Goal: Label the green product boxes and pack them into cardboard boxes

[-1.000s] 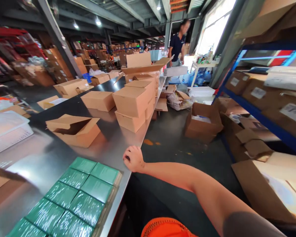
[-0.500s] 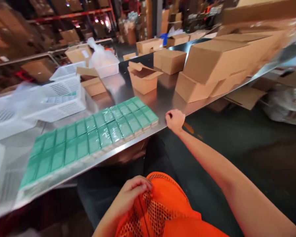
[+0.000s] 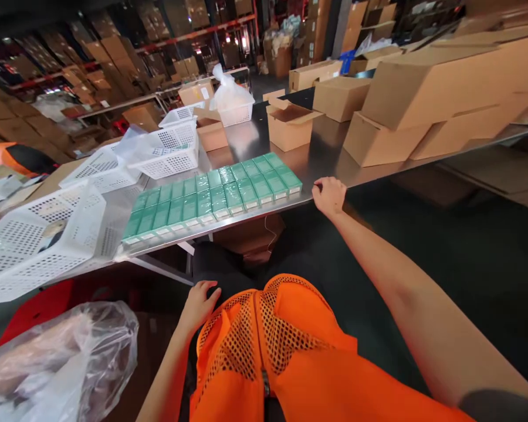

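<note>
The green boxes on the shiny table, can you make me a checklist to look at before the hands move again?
1. Right hand grips the table edge, holding no box: ok.
2. Left hand rests low beside the orange mesh vest, holding nothing: ok.
3. Green shrink-wrapped boxes lie flat in neat rows near the edge: ok.
4. Space between the right hand and the nearest green box is bare: ok.
5. Open cardboard box stands behind the rows, flaps up: ok.
6. What is inside that box: cannot tell.
</note>
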Motion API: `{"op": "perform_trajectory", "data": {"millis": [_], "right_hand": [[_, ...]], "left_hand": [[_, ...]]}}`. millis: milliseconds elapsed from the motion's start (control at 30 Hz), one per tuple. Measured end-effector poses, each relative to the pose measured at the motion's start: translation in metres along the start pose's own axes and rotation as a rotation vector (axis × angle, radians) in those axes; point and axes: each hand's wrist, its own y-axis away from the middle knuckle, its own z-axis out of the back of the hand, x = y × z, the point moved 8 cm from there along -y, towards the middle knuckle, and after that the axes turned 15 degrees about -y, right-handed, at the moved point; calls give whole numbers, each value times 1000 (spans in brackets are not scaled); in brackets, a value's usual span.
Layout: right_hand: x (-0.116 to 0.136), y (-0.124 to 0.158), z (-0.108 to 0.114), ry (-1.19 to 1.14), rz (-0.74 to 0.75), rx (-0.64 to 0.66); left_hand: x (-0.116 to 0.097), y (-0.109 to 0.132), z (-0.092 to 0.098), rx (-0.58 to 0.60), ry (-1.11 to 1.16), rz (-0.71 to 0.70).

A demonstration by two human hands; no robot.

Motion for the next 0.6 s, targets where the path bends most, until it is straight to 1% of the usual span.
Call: {"op": "perform_trajectory", "data": {"millis": [100,300,400,500,600], "right_hand": [[-2,4,-3,-22,33,31],[-6,4,-10,-51,89,114],[-6,6,-12,-57,103,120],[-4,11,-12,-86,166,116],[-5,16,-12,-141,227,98]], "left_hand": [[10,-13,-12,0,-59,41],[12,-40,-27,59,-104,81],[15,-51,-31,94,-73,109],[20,-58,-32,126,-11,141],[23,-61,-29,140,13,178]]}}
